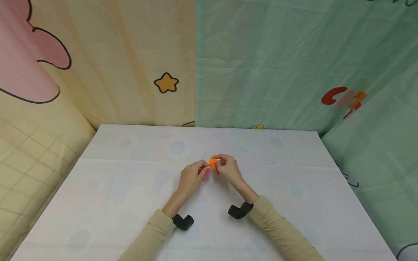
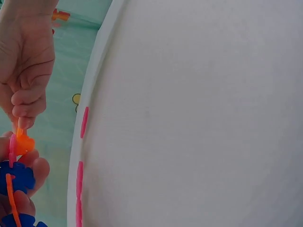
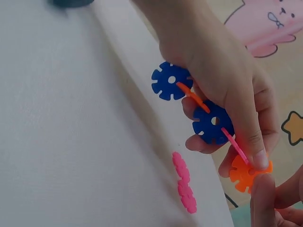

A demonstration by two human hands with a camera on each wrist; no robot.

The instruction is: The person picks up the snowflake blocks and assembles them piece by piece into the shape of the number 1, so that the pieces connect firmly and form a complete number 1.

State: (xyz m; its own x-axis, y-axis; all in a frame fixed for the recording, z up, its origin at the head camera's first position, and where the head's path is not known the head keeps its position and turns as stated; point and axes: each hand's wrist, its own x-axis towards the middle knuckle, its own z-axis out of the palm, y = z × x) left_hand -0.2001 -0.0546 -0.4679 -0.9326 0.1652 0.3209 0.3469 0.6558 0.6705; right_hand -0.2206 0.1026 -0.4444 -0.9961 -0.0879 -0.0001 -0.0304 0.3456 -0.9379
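Note:
My left hand [image 1: 191, 177] grips a chain of notched discs. In the right wrist view it runs from a blue disc [image 3: 165, 87] through an edge-on orange disc [image 3: 195, 98], a second blue disc [image 3: 202, 126] and an edge-on pink disc [image 3: 235, 145] to an orange disc [image 3: 241, 176]. The left thumb presses on this end disc. Fingers of my right hand [image 1: 230, 171] pinch the orange piece [image 1: 212, 162] from the other side. In the left wrist view the right hand [image 2: 29, 80] is above the left fingers [image 2: 41, 172], with orange between them.
Pink notched discs [image 3: 186, 194] lie on the white-covered table [image 1: 130, 203] near the hands. Black curved devices [image 1: 240, 211] are at both wrists. Printed curtains [image 1: 261, 65] stand behind the table and at both sides.

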